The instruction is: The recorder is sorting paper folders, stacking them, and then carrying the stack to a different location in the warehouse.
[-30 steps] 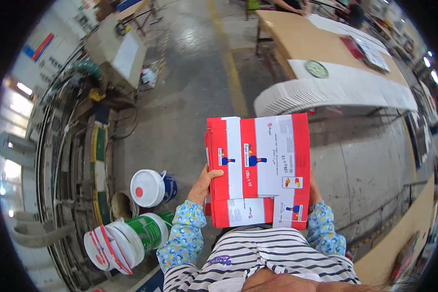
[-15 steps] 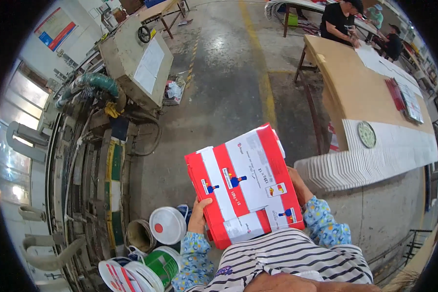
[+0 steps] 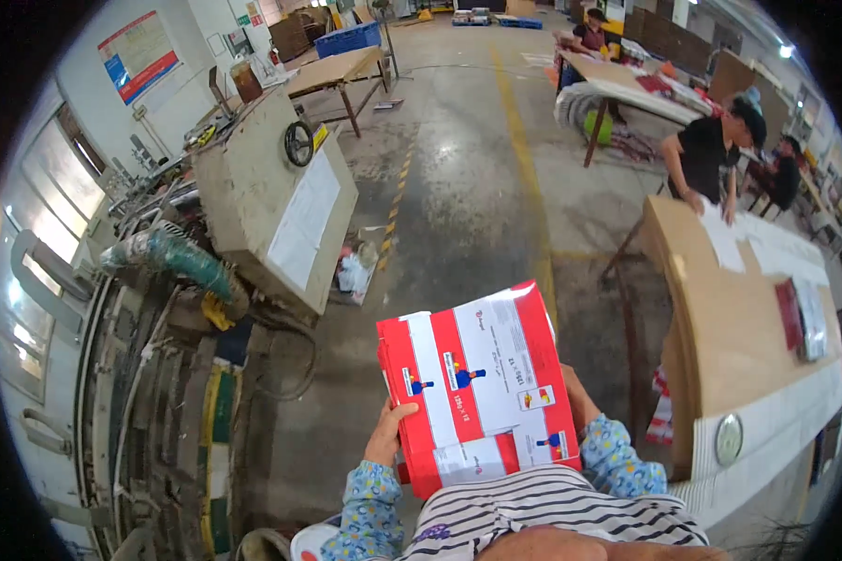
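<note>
A thick stack of flat red-and-white printed carton sheets [image 3: 485, 374] is held close against my striped top, tilted a little. Along its left edge, my left hand [image 3: 390, 434] grips with the thumb on the top sheet and the fingers tucked beneath. My right hand [image 3: 580, 398] holds the opposite edge, most of its fingers hidden behind the stack. Patterned blue sleeves cover both forearms.
An old machine with a green-wrapped hose [image 3: 173, 262] runs along the left, below a cabinet with a black handwheel [image 3: 298, 144]. At right stands a brown-topped table [image 3: 720, 323] bearing a round dish-like thing [image 3: 729, 439]. Beyond it, a person in black [image 3: 706, 159] handles white sheets.
My view has tilted up, showing more of the far hall. The buckets at lower left have mostly dropped out of sight. Both hands keep the same hold on the stack.
</note>
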Available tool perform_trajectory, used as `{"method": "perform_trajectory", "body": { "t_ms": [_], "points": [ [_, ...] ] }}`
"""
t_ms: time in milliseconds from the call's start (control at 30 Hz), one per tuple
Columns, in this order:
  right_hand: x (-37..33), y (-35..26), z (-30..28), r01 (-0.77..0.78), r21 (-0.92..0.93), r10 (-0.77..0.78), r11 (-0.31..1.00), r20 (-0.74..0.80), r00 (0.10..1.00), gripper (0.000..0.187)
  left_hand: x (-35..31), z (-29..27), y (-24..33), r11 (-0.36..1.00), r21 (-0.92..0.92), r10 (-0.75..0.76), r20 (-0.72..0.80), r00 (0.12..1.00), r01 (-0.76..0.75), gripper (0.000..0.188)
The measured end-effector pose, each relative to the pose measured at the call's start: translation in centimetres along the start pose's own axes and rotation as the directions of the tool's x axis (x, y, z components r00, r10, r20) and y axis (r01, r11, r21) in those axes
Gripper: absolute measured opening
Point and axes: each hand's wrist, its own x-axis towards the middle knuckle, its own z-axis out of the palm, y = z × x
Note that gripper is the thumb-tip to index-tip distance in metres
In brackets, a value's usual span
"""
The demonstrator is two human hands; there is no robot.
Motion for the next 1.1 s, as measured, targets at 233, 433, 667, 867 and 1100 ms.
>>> {"method": "perform_trajectory", "body": {
  "t_ms": [233, 433, 667, 867, 1100],
  "points": [
    [1.8, -1.9, -1.2, 0.110, -0.101, -0.119, 0.989, -0.086, 0.989, 0.041, 7.6, 1.7, 2.4, 0.990, 0.065, -0.130, 0.134, 0.982, 0.123, 0.074],
    [6.2, -1.4, -1.9, 0.052, 0.062, -0.038, 0.997, -0.203, 0.978, 0.038, 10.9, 2.3, 3.8, 0.978, 0.147, -0.169, 0.165, 0.972, 0.145, 0.071],
    [13.8, -0.9, -3.4, 0.165, -0.208, -0.196, 0.964, -0.139, 0.971, 0.037, 13.1, 2.3, 5.0, 0.992, 0.007, -0.124, 0.106, 0.987, 0.124, 0.062],
    [17.1, -3.6, -1.6, 0.096, -0.213, -0.119, 0.972, -0.095, 0.988, 0.035, 16.2, 2.4, 7.5, 0.994, 0.059, -0.102, 0.090, 0.991, 0.097, 0.063],
    [22.6, -0.7, -9.8, 0.440, -0.379, -0.478, 0.814, -0.007, 0.879, 0.042, 19.9, 7.5, 8.3, 0.992, 0.081, -0.104, 0.163, 0.981, 0.092, 0.058]
  ]
}}
